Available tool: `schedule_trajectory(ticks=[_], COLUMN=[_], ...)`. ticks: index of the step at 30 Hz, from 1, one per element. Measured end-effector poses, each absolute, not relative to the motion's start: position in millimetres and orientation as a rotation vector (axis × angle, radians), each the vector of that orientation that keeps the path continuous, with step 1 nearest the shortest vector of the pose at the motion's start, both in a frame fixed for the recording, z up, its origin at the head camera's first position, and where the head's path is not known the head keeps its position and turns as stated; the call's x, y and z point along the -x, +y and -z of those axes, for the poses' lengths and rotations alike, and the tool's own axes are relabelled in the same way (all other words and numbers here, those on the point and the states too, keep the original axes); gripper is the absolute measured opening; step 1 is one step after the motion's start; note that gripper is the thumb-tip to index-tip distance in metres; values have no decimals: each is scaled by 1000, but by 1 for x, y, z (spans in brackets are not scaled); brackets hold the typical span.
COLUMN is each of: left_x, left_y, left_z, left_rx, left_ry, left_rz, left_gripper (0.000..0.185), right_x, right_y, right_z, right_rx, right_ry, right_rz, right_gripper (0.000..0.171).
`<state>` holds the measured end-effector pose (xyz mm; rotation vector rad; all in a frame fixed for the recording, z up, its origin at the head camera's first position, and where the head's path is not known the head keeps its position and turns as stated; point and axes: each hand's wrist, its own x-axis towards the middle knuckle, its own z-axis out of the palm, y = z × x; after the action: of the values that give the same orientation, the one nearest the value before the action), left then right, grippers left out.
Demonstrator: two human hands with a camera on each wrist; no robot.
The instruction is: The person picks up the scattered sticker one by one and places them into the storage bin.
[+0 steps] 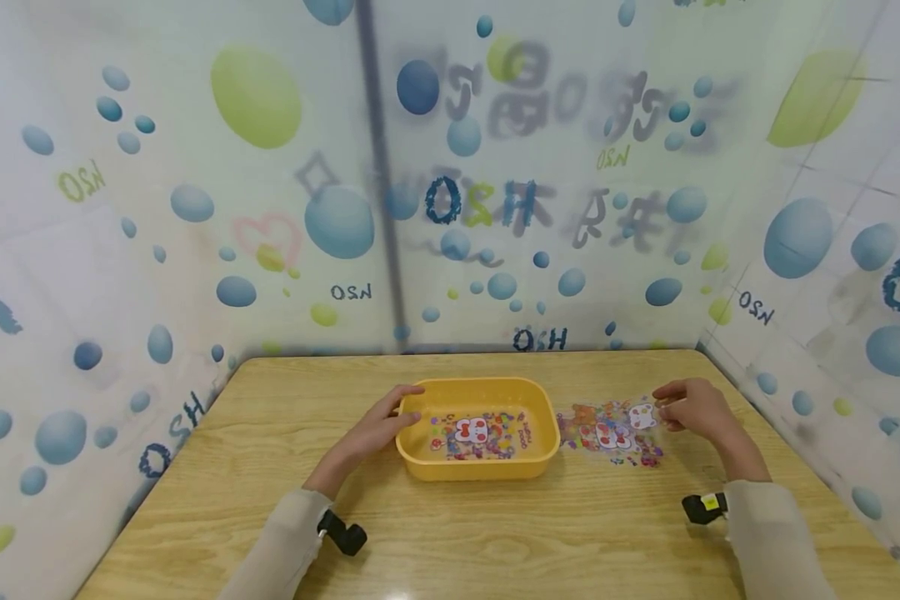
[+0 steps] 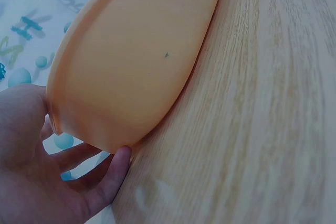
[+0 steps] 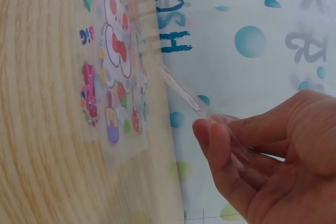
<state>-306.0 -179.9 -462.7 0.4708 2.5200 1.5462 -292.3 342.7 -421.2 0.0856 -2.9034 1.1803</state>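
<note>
A yellow plastic basin (image 1: 477, 471) stands on the wooden table. My left hand (image 1: 373, 422) grips its left end, with the thumb over the rim and fingers along the outer wall; the left wrist view shows fingertips (image 2: 122, 153) against the basin's side (image 2: 136, 61). Inside the basin lie clear plastic sheets (image 1: 483, 435) printed with a cartoon rabbit. To the right, my right hand (image 1: 701, 408) pinches the edge of a clear printed sheet (image 1: 642, 416), seen nearly edge-on in the right wrist view. Beneath it, more such sheets (image 3: 116, 51) lie on the table, overlapping.
The wooden table (image 1: 540, 533) ends at a patterned curtain (image 1: 450, 275) behind it, and similar curtains rise at both sides. Black wrist cameras (image 1: 342, 533) sit on both sleeves.
</note>
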Motion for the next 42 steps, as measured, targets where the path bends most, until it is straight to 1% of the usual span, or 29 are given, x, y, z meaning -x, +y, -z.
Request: schedule_trajectory(ticks=[7, 21, 31, 42], left_x=[308, 307, 307, 307], left_y=[-179, -179, -179, -178], left_z=[466, 464, 463, 463], left_rx=[-477, -478, -474, -456], left_ry=[2521, 2511, 2515, 2523], left_rz=[-1543, -1568, -1562, -1563], left_gripper=[46, 46, 46, 46], right_x=[292, 287, 282, 279], right_y=[346, 347, 347, 346], right_z=[421, 403, 395, 386], right_rx=[-102, -140, -106, -122], right_ry=[-2889, -2834, -2832, -2805], right_rz=[-1171, -1129, -1113, -1096], right_gripper=[35, 37, 38, 36])
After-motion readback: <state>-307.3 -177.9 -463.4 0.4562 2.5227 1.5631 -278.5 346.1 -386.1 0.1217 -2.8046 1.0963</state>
